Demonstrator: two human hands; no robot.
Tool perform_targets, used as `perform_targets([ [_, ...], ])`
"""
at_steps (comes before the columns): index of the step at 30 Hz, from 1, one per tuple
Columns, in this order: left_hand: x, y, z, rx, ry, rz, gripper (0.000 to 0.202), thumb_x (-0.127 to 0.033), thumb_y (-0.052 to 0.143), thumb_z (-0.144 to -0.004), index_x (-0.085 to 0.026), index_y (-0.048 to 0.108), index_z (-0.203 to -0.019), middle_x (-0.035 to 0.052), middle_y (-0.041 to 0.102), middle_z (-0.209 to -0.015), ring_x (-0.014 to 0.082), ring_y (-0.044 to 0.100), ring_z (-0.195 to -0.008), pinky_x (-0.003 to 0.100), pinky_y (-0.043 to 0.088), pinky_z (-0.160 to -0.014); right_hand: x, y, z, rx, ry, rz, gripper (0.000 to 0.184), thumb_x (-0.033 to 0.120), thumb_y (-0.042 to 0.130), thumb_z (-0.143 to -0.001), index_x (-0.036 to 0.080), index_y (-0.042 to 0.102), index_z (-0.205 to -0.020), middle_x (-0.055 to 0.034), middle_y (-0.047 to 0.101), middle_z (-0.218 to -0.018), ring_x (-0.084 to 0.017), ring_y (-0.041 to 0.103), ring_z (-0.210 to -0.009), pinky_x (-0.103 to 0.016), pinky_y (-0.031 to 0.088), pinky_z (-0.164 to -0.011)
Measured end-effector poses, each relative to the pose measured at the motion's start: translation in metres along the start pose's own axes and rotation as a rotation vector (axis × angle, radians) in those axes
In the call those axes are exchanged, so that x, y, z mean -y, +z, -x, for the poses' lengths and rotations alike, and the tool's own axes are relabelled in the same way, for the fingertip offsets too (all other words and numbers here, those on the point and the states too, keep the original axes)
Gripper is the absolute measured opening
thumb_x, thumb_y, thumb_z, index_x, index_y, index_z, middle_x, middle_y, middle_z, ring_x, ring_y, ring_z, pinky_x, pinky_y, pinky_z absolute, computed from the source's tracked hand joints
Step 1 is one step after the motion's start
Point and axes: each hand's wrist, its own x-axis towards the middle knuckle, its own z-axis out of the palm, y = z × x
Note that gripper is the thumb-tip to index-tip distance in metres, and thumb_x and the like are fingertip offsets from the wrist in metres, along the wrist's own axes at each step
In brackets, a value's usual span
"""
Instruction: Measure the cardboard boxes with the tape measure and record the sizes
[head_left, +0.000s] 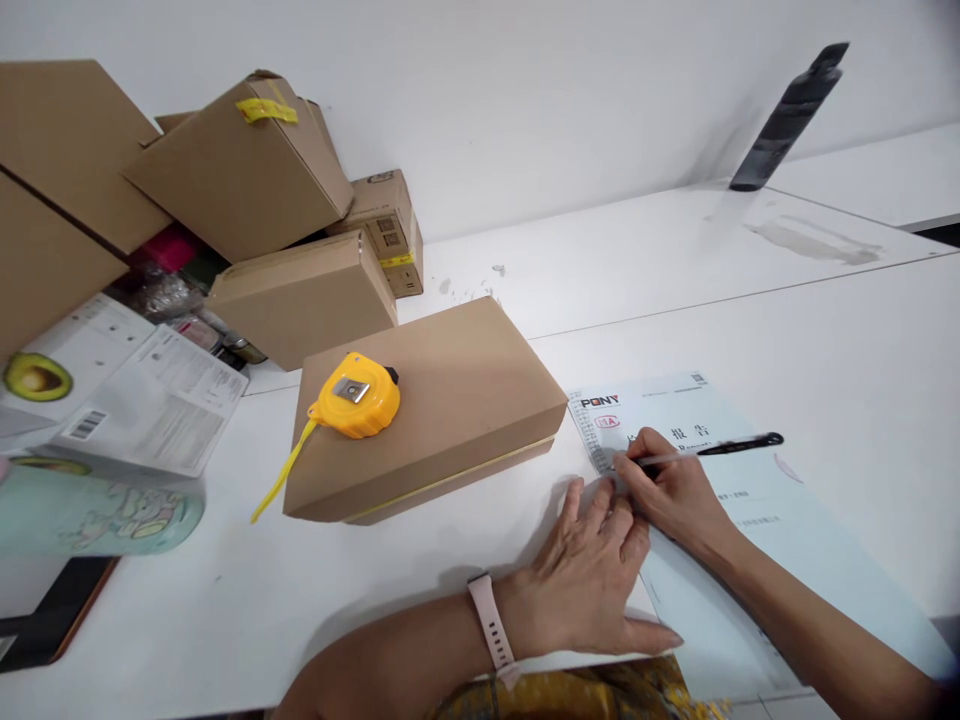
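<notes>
My right hand [671, 490] grips a black and silver pen [712, 449], its tip down on the upper left part of a pale blue printed sheet [757, 500]. My left hand [592, 575] lies flat with fingers stretched out, pressing the sheet's left edge against the white table [300, 590]. A pale pink watch band circles that wrist. Just left of the sheet rests a flat brown cardboard box [465, 400] with a yellow tape measure [355, 402] on its lid; the yellow tape end hangs off the box's front left.
Several cardboard boxes [247, 160] are piled at the back left against the wall. Printed leaflets [150, 400] and a pale green bottle [97, 510] lie at the left. A dark tall object [787, 115] leans at the back right.
</notes>
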Motion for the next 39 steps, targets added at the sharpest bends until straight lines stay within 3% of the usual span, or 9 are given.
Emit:
perform_targets([
  [11, 0.0013, 0.0015, 0.0001, 0.003, 0.000, 0.003, 0.091, -0.073, 0.027, -0.096, -0.001, 0.029, -0.152, 0.0199, 0.036, -0.159, 0.0355, 0.017, -0.152, 0.055, 0.011, -0.124, -0.0012, -0.0012, -0.0004, -0.001, -0.063, 0.008, 0.025, 0.032, 0.062, -0.083, 0.024, 0.046, -0.067, 0.0052, 0.046, -0.056, -0.013, 0.043, -0.052, -0.027, 0.035, -0.048],
  [39, 0.0006, 0.0043, 0.0005, -0.022, 0.006, -0.023, 0.090, -0.075, 0.024, -0.095, -0.002, 0.035, -0.148, 0.0193, 0.042, -0.155, 0.0362, 0.022, -0.150, 0.056, 0.012, -0.124, 0.0017, -0.0018, 0.0001, -0.033, -0.008, -0.023, 0.026, 0.034, 0.062, -0.082, 0.025, 0.043, -0.067, 0.0061, 0.042, -0.054, -0.012, 0.040, -0.048, -0.025, 0.033, -0.044],
])
